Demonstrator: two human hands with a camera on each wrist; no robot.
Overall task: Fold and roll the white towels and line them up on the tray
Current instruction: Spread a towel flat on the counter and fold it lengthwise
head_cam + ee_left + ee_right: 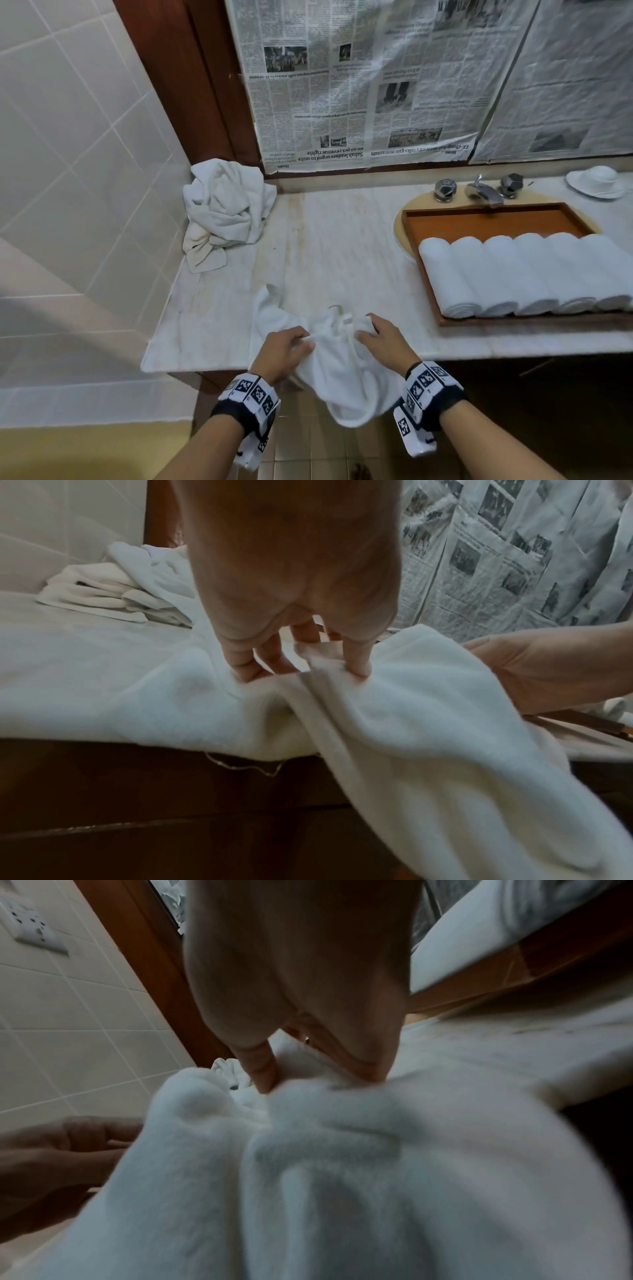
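Your left hand [286, 346] pinches a bunched edge of the loose towel [337, 373] between thumb and fingertips [358, 666]; your right hand [382, 337] does the same just beside it, fingers [263, 1074] curled into the cloth; both grips sit close together near the top of the bundle, likely hunting for a hem or corner so the cloth can be opened flat; the towel itself is crumpled, part of it lying on the near edge of the counter [342, 246], the rest sagging off the front between your wrists toward the floor; holding it high at the edge lets the weight of the hanging part pull out the creases, which is my reading of why you keep it there; to your right, the wooden tray [486, 222] sits over the basin, and six rolled towels [524, 274] lie in it side by side, touching, at the near end; the far end of the tray is bare wood; at the back left corner of the counter a heap of unfolded towels [222, 212] waits against the tiled wall; so the job looks well along, with this towel not yet spread; newspaper [376, 78] covers the surface behind the taps [479, 192].
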